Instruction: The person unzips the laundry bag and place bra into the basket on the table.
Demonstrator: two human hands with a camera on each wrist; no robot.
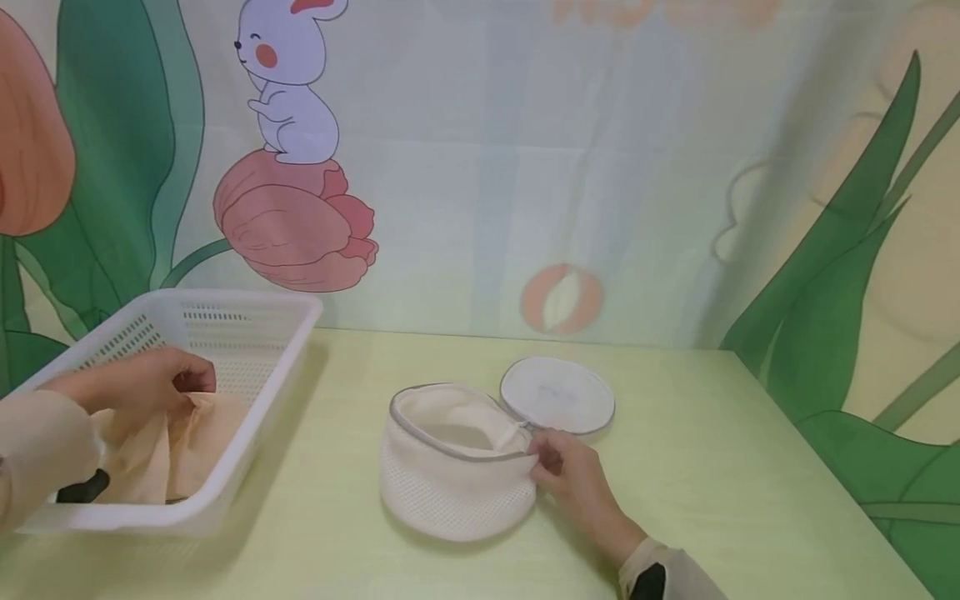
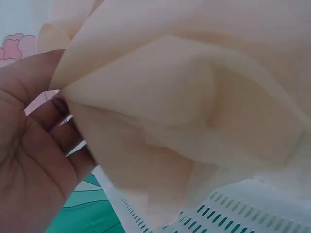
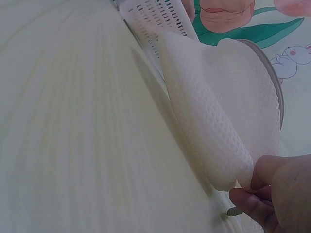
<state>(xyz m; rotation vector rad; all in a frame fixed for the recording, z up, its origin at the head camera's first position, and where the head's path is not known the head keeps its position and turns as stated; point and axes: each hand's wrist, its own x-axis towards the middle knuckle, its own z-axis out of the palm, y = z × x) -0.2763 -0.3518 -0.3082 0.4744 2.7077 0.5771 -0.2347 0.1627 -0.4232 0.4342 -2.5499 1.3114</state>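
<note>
My left hand [image 1: 153,379] is over the white plastic basket [image 1: 296,333] at the left and pinches a thin peach-beige cloth [image 1: 217,425]. In the left wrist view the cloth [image 2: 146,92] hangs in folds from thumb and fingertips. At the middle of the table stands a round white mesh laundry bag [image 1: 457,500] with a grey-edged open rim. My right hand [image 1: 577,479] pinches that rim at its right side, beside the zipper. Behind it lies the bag's round lid [image 1: 558,396], folded back flat. The right wrist view shows the bag's mesh wall [image 3: 204,107] next to the fingers.
A dark item [image 1: 84,487] shows in the basket's near left corner, by the left sleeve [image 1: 45,450]. The pale yellow table [image 1: 712,467] meets a printed backdrop [image 1: 450,167] with a rabbit and tulips along its back edge.
</note>
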